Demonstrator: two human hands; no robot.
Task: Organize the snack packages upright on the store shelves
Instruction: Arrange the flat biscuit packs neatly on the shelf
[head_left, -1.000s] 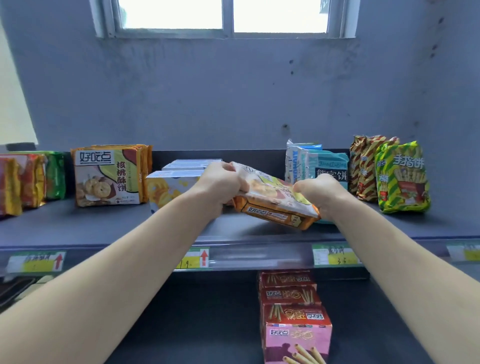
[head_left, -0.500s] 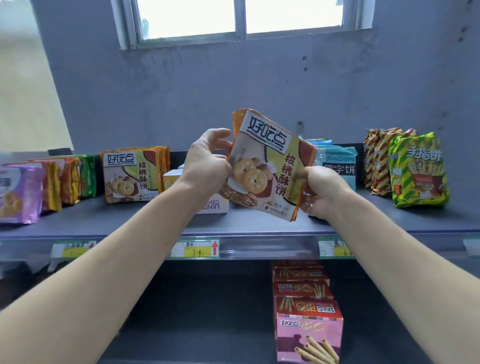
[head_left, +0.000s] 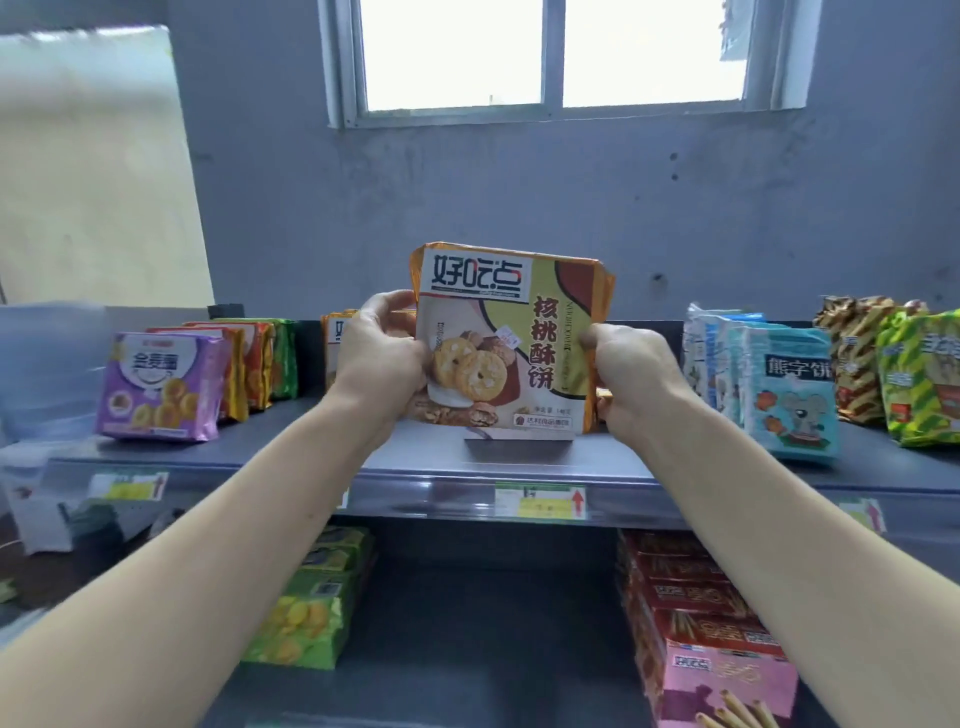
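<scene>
1. writing: the purple packet (head_left: 156, 387) at far left is too blurred to read; the biscuit packet (head_left: 511, 338) reads "好吃点" and "核桃酥饼"; the blue packets (head_left: 795, 395) further right read "熊字饼".
2. hands: the left hand (head_left: 382, 358) grips the biscuit packet's left edge and the right hand (head_left: 631, 374) its right edge, holding it upright over the middle of the upper shelf (head_left: 519, 467).
3. room: bare shelf shows between the purple packet and the left arm.
4. surface: dark grey shelf, grey wall, bright window (head_left: 550, 52) above.
</scene>
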